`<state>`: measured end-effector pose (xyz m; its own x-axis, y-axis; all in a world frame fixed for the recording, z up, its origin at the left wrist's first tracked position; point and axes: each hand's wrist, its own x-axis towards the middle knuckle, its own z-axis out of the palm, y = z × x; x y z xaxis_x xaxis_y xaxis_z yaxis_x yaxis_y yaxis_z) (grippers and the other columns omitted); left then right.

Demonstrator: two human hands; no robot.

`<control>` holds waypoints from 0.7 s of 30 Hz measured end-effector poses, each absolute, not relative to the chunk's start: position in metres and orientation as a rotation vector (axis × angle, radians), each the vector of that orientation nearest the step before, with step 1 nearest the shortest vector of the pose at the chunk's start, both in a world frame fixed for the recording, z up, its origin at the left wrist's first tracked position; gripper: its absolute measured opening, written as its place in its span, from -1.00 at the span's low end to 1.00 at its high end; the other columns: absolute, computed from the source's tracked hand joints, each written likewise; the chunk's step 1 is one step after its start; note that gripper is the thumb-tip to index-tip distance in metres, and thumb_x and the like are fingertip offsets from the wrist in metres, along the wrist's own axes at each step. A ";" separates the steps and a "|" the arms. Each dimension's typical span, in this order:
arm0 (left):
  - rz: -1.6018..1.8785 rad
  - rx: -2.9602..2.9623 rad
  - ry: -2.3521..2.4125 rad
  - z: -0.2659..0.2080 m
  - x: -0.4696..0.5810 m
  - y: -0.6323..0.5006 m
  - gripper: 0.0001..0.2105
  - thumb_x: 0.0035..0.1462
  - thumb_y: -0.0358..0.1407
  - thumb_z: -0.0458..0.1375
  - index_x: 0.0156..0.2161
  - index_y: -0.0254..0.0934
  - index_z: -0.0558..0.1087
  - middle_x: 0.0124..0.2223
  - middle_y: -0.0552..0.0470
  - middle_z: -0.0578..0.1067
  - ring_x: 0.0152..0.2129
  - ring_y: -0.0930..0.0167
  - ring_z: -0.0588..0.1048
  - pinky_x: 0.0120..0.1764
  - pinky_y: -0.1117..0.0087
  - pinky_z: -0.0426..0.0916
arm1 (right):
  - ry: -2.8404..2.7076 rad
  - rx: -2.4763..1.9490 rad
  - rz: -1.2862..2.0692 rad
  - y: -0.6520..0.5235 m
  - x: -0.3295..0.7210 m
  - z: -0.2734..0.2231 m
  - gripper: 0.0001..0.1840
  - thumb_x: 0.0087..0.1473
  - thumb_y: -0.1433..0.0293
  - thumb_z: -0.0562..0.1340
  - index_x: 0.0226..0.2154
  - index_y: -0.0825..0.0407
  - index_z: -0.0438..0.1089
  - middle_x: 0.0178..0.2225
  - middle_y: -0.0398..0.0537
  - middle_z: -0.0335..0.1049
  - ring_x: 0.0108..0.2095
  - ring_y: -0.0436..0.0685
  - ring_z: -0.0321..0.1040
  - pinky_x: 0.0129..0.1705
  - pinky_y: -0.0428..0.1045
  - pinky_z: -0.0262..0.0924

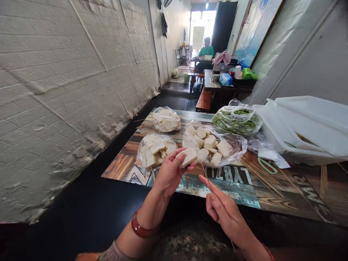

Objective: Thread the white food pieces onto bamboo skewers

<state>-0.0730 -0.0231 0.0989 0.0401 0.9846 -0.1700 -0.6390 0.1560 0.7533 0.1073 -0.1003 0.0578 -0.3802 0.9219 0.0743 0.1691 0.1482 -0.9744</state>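
My left hand (168,177) is closed around a thick white slice of food (189,156), held up above the table's near edge. Lower and to the right, my right hand (225,208) grips a thin wooden skewer (204,169), its index finger stretched along the stick. The skewer's upper part points toward the slice; whether its tip touches is unclear. Behind my hands lies an open clear bag of white chunks (210,142). A second bag of white pieces (154,148) sits to the left, with a third bag (166,120) farther back.
Loose skewers (262,175) lie on the right of the patterned table (122,159), near green-handled scissors (268,166). A bag of green vegetables (236,121) and white plastic tubs (312,127) stand behind. A brick wall (67,90) runs along the left. Far back, a person (206,50) sits at another table.
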 end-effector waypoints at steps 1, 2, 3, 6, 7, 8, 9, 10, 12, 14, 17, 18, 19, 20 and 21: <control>1.348 0.556 0.785 0.099 -0.072 -0.023 -0.63 -0.13 -0.28 0.44 -0.19 -0.37 0.51 -0.32 -0.04 0.61 -0.53 0.42 0.57 -0.45 0.46 0.48 | -1.724 -1.060 1.270 -0.101 0.109 0.059 -0.44 0.41 0.27 -0.10 0.38 0.06 -0.01 -0.60 -0.29 0.11 -0.59 0.02 0.11 -0.42 -0.06 0.18; 1.350 0.552 0.790 0.100 -0.071 -0.023 -0.63 -0.13 -0.29 0.44 -0.19 -0.37 0.52 -0.31 -0.05 0.61 -0.52 0.41 0.57 -0.44 0.45 0.49 | -1.759 -1.056 1.228 -0.102 0.111 0.059 -0.44 0.41 0.29 -0.09 0.39 0.03 -0.04 -0.58 -0.27 0.15 -0.57 0.02 0.14 -0.40 -0.06 0.19; 1.350 0.549 0.792 0.100 -0.070 -0.023 -0.64 -0.13 -0.30 0.44 -0.20 -0.38 0.52 -0.30 -0.06 0.61 -0.51 0.41 0.58 -0.43 0.45 0.50 | -1.789 -1.051 1.176 -0.103 0.113 0.059 -0.44 0.41 0.31 -0.08 0.39 0.01 -0.06 -0.55 -0.25 0.18 -0.55 0.02 0.17 -0.38 -0.06 0.20; 1.345 0.546 0.782 0.101 -0.066 -0.023 -0.65 -0.13 -0.29 0.43 -0.20 -0.40 0.53 -0.29 -0.09 0.62 -0.48 0.39 0.59 -0.42 0.44 0.51 | -1.845 -1.047 1.071 -0.105 0.115 0.057 -0.43 0.40 0.34 -0.07 0.40 -0.01 -0.06 -0.53 -0.23 0.22 -0.53 0.03 0.22 -0.39 -0.07 0.22; 1.340 0.549 0.779 0.101 -0.065 -0.022 -0.64 -0.13 -0.29 0.44 -0.20 -0.40 0.53 -0.30 -0.10 0.62 -0.48 0.39 0.59 -0.43 0.44 0.50 | -1.852 -1.049 1.066 -0.106 0.115 0.056 -0.44 0.39 0.33 -0.07 0.39 0.00 -0.03 -0.55 -0.24 0.20 -0.55 0.03 0.22 -0.40 -0.08 0.23; 1.336 0.553 0.780 0.102 -0.064 -0.022 -0.64 -0.13 -0.28 0.44 -0.21 -0.40 0.54 -0.31 -0.10 0.63 -0.49 0.39 0.59 -0.44 0.45 0.50 | -1.854 -1.052 1.071 -0.106 0.115 0.055 -0.45 0.39 0.33 -0.08 0.38 0.02 0.01 -0.58 -0.25 0.18 -0.58 0.02 0.21 -0.42 -0.08 0.23; 1.332 0.557 0.785 0.102 -0.064 -0.022 -0.64 -0.14 -0.28 0.44 -0.21 -0.39 0.54 -0.32 -0.09 0.63 -0.49 0.39 0.58 -0.44 0.45 0.50 | -1.847 -1.055 1.078 -0.106 0.114 0.055 -0.46 0.39 0.32 -0.08 0.36 0.04 0.06 -0.60 -0.26 0.16 -0.60 0.02 0.20 -0.44 -0.08 0.23; 1.330 0.562 0.793 0.102 -0.064 -0.022 -0.64 -0.15 -0.28 0.45 -0.22 -0.39 0.54 -0.33 -0.08 0.63 -0.50 0.39 0.58 -0.45 0.46 0.49 | -1.834 -1.057 1.087 -0.106 0.114 0.055 -0.46 0.39 0.31 -0.09 0.34 0.05 0.10 -0.62 -0.27 0.15 -0.62 0.02 0.19 -0.45 -0.08 0.23; 1.330 0.572 0.813 0.101 -0.064 -0.022 -0.65 -0.16 -0.29 0.45 -0.23 -0.38 0.55 -0.34 -0.07 0.63 -0.51 0.39 0.58 -0.45 0.46 0.49 | -1.805 -1.059 1.119 -0.106 0.114 0.056 -0.47 0.39 0.29 -0.09 0.32 0.07 0.16 -0.65 -0.28 0.16 -0.64 0.01 0.18 -0.46 -0.08 0.23; 1.334 0.579 0.832 0.101 -0.064 -0.023 -0.66 -0.17 -0.29 0.45 -0.24 -0.38 0.55 -0.34 -0.06 0.63 -0.51 0.40 0.58 -0.44 0.45 0.50 | -1.782 -1.066 1.172 -0.107 0.113 0.056 -0.47 0.39 0.29 -0.08 0.31 0.06 0.18 -0.66 -0.28 0.18 -0.64 0.01 0.19 -0.44 -0.07 0.23; 1.338 0.590 0.848 0.100 -0.064 -0.023 -0.66 -0.16 -0.30 0.45 -0.24 -0.37 0.55 -0.33 -0.06 0.63 -0.51 0.40 0.58 -0.42 0.43 0.49 | -1.747 -1.093 1.231 -0.107 0.113 0.055 -0.47 0.39 0.28 -0.08 0.32 0.06 0.16 -0.66 -0.29 0.19 -0.63 0.02 0.18 -0.43 -0.07 0.23; 1.338 0.597 0.849 0.100 -0.064 -0.023 -0.66 -0.16 -0.30 0.45 -0.23 -0.37 0.55 -0.33 -0.06 0.63 -0.51 0.40 0.57 -0.43 0.43 0.49 | -1.737 -1.099 1.243 -0.107 0.113 0.054 -0.46 0.39 0.28 -0.08 0.32 0.06 0.15 -0.66 -0.29 0.18 -0.63 0.02 0.18 -0.43 -0.07 0.22; 1.338 0.605 0.848 0.099 -0.064 -0.023 -0.66 -0.16 -0.29 0.45 -0.23 -0.37 0.55 -0.33 -0.07 0.63 -0.52 0.40 0.57 -0.43 0.43 0.48 | -1.731 -1.101 1.253 -0.107 0.113 0.054 -0.46 0.39 0.28 -0.08 0.32 0.06 0.15 -0.66 -0.29 0.18 -0.63 0.02 0.17 -0.43 -0.07 0.21; 1.337 0.613 0.847 0.099 -0.063 -0.023 -0.65 -0.16 -0.29 0.45 -0.23 -0.37 0.55 -0.33 -0.07 0.63 -0.52 0.40 0.57 -0.43 0.43 0.47 | -1.727 -1.100 1.262 -0.107 0.113 0.053 -0.46 0.39 0.27 -0.07 0.33 0.06 0.15 -0.66 -0.29 0.18 -0.63 0.02 0.17 -0.43 -0.07 0.21; 1.335 0.619 0.845 0.099 -0.063 -0.023 -0.65 -0.16 -0.28 0.45 -0.22 -0.38 0.55 -0.33 -0.08 0.63 -0.52 0.40 0.57 -0.43 0.43 0.47 | -1.725 -1.095 1.269 -0.106 0.113 0.053 -0.46 0.39 0.27 -0.07 0.33 0.07 0.14 -0.66 -0.29 0.17 -0.63 0.02 0.17 -0.43 -0.06 0.21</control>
